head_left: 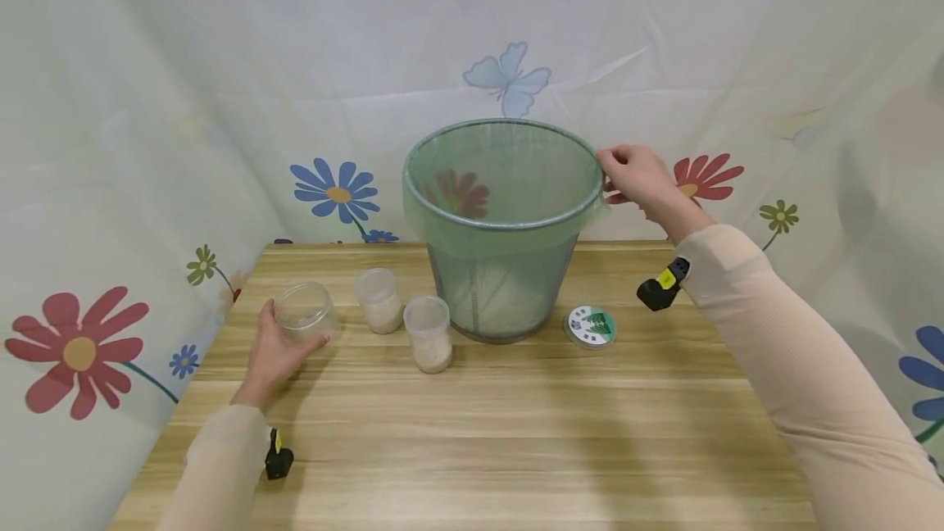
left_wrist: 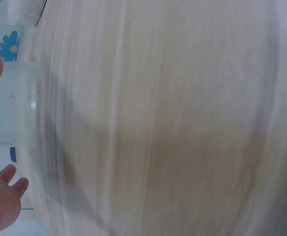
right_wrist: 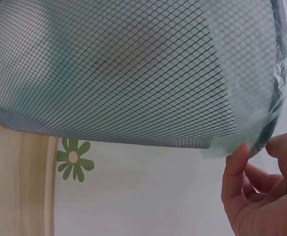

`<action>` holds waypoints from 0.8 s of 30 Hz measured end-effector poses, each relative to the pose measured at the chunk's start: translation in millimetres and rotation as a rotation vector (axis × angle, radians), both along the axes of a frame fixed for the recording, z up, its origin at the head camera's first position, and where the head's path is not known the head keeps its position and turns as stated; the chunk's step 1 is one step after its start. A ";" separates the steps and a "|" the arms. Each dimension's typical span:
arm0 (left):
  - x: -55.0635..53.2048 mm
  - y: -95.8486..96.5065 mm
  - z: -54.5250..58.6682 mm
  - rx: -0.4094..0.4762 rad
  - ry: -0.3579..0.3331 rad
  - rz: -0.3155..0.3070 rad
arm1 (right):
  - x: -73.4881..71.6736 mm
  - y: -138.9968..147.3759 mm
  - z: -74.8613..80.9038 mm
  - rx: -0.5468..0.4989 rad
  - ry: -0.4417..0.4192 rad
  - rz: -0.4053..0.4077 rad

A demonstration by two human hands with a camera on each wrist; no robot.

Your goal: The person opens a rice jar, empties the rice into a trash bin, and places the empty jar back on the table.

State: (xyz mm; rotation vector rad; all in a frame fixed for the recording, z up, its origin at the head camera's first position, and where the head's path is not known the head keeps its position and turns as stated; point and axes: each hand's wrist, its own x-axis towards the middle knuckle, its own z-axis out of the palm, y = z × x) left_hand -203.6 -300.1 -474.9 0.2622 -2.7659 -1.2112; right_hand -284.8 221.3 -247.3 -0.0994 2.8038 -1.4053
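At the left, a clear open jar (head_left: 304, 311) stands on the table. My left hand (head_left: 279, 355) lies around its near side, thumb along the front right and fingers by its left edge. In the left wrist view, the fingers (left_wrist: 6, 174) are spread beside the jar (left_wrist: 10, 105). A dark mesh wastebasket (head_left: 509, 285) stands upright, lined with a translucent green bin bag (head_left: 487, 240) folded over its rim. My right hand (head_left: 640, 179) pinches the bag's edge at the right of the rim, thumb and index finger on it in the right wrist view (right_wrist: 261, 182).
Two small clear cups, one (head_left: 379, 301) behind the other (head_left: 429, 338), hold whitish grains between jar and basket. Right of the basket lies a round lid (head_left: 590, 326) with a green and white label. The wooden table (head_left: 472, 449) meets a flowered curtain (head_left: 243, 80) at its back edge.
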 end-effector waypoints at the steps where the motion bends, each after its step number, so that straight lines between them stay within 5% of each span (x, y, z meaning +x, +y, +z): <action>1: 0.2 -0.9 1.2 -0.002 -0.002 -0.008 | 0.4 1.0 -1.0 -0.004 0.006 -0.003; 9: 2.8 -7.2 9.4 -0.060 -0.021 -0.050 | 2.1 11.0 -14.3 -0.039 0.042 -0.008; 24: 11.1 -4.5 34.1 -0.132 0.040 -0.067 | 13.8 22.7 -42.6 0.074 0.084 0.048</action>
